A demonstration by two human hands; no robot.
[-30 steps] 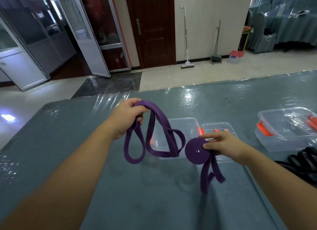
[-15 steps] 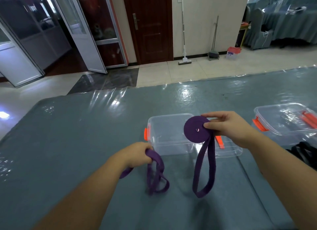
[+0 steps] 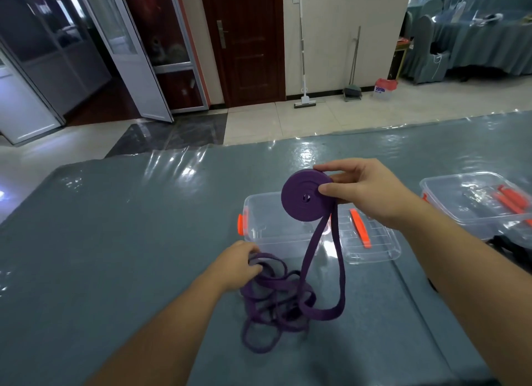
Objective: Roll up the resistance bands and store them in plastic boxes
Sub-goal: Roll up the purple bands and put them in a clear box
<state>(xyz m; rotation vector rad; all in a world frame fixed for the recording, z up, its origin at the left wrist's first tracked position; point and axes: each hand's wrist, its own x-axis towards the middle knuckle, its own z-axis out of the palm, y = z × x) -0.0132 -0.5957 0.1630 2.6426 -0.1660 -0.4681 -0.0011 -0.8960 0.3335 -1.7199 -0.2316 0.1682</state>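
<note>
My right hand is curled around the purple band roll, thumb pressed on its flat face, fingers over the top edge; the roll is held upright in the air above the open clear box. A flat double strap hangs from the roll's lower edge and ends in a loop resting on the table. My left hand is low on the table, fingers curled into the loose purple band pile, gripping its top strands. The pile is a tangled heap of flat matte rubbery strap, just in front of the box. The box is transparent plastic with an orange latch; its clear lid lies just to the right, touching it, with an orange clip on it. A second clear box with orange parts sits far right, and black bands are partly visible beside it. The table is grey-blue under a glossy, wrinkled plastic cover. Behind: tiled floor, a dark wooden door, a mop against the white wall, glass doors on the left.
</note>
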